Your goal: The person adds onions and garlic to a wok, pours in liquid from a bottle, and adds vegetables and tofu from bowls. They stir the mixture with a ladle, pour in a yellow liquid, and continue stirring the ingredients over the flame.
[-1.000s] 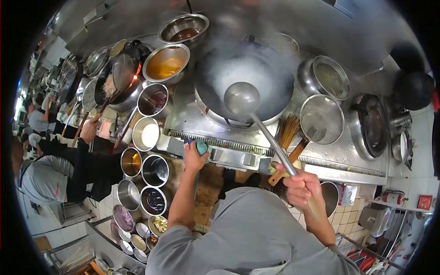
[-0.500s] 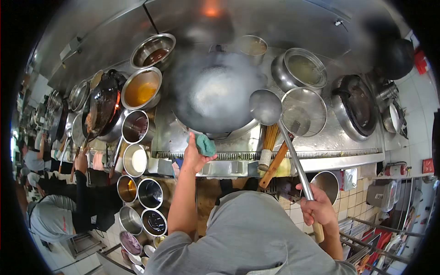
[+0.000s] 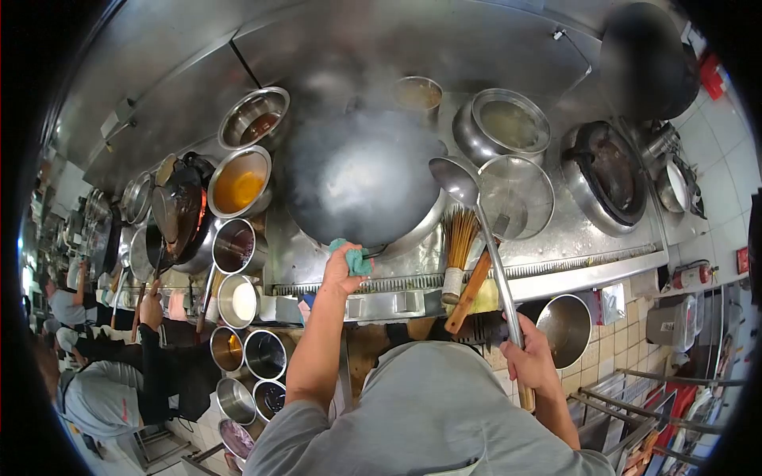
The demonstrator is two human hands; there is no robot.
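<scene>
Knuckles tight, the left hand (image 3: 340, 275) clamps a teal cloth (image 3: 354, 259) onto the black wok (image 3: 357, 178) at its near handle on the steel range (image 3: 575, 238); the right hand (image 3: 528, 361) grasps a long ladle (image 3: 489, 255) (bowl just beside the wok's right rim).

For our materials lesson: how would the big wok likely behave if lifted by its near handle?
Probably heavy: the wok is wide, dark metal. Likely hot, since the left hand grips its handle through a cloth. Held at one edge, it may tip away.

Grey short-sleeved top, sleeves ending above the elbows, bare forearms, no gloves
</scene>
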